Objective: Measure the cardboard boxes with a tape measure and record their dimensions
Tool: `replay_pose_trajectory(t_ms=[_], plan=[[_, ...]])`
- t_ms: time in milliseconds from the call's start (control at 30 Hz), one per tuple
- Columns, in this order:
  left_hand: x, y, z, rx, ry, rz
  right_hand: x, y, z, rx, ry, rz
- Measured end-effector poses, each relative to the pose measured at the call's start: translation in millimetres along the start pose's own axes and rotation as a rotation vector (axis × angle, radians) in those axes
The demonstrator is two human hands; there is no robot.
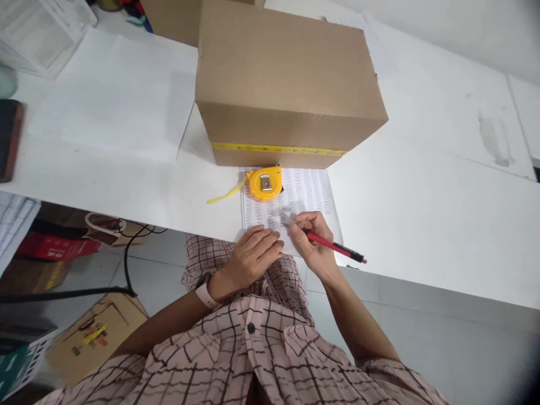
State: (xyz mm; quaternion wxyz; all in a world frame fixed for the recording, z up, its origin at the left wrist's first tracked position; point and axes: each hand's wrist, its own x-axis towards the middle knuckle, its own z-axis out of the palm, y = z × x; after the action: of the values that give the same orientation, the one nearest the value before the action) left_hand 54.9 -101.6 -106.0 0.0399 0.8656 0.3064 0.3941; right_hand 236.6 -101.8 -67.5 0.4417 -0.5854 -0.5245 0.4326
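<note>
The pen (335,246), red with black parts, is in the right hand (315,247), over a printed sheet (310,188) at the near edge of the desk (422,185). The right hand grips it close to the tip, between thumb and fingers; the tail end points right and toward the person. Whether the tip touches the sheet cannot be told. The left hand (255,259) grips nothing: it lies flat, fingers extended, across the near left part of the sheet.

Handling, as judged: the pen is light, stiff and smooth, best held low on the barrel, as here. The sheet is thin and soft, liable to slide or crease; a flat palm near its edge suits it. The tape measure (265,183), yellow with a metal clip, lies on the sheet just in front of the cardboard box (287,73). It appears compact and hard, to be taken around the case; its strap trails left. The box looks stiff-walled and needs 2 hands at opposite sides; its weight cannot be judged.

Markings: the sheet carries columns of small print, not readable. The yellow strip (278,148) along the box bears dark marks, not legible. No brand can be read on the pen or tape measure.
</note>
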Motion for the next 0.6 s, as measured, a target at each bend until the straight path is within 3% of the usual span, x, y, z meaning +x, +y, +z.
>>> replay_pose_trajectory(t_ms=[133,267,600], plan=[[-1.6,-0.4,0.1,0.014,-0.020,0.006,-2.5,2.9,3.8,-0.059,0.087,0.032],[-1.6,-0.1,-0.6,0.043,-0.040,0.007,-2.8,7.0,5.1,-0.189,0.201,-0.051],[1.5,-0.1,0.7,0.039,0.011,0.003,1.3,2.7,8.2,-0.292,0.167,-0.113]])
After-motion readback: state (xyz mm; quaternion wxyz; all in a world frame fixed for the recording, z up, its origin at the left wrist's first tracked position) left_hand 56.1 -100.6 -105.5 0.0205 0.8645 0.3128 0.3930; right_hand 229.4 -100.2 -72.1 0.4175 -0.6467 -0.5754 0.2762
